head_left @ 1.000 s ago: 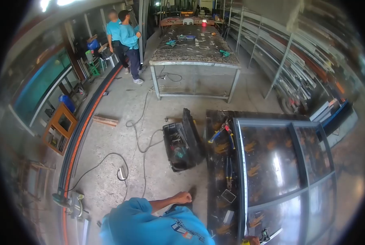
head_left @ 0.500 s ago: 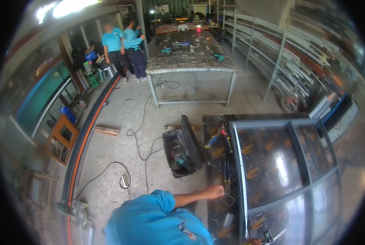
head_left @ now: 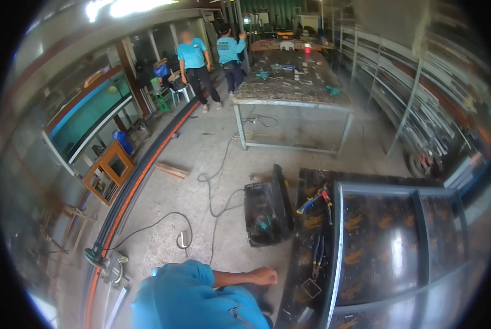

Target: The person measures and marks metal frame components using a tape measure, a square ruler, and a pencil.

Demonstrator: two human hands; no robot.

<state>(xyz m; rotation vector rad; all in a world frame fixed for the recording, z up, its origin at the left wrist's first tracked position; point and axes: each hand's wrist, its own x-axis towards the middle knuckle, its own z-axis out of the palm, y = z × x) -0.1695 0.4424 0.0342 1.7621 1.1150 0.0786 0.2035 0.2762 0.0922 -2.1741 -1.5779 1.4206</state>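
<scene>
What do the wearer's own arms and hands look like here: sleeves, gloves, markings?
Only the left arm shows. It wears a short, loose turquoise-blue sleeve, part of a shirt with a small printed patch with dark and orange marks on the chest. The forearm is bare below the sleeve, and the left hand has no glove; no watch or band is visible. The right hand is out of frame.

The person wears a bright turquoise short-sleeved shirt [head_left: 190,299] with a small printed badge [head_left: 235,312] in dark and red lettering on the front. The left forearm is bare below the sleeve, ending in an ungloved left hand [head_left: 264,276].
</scene>
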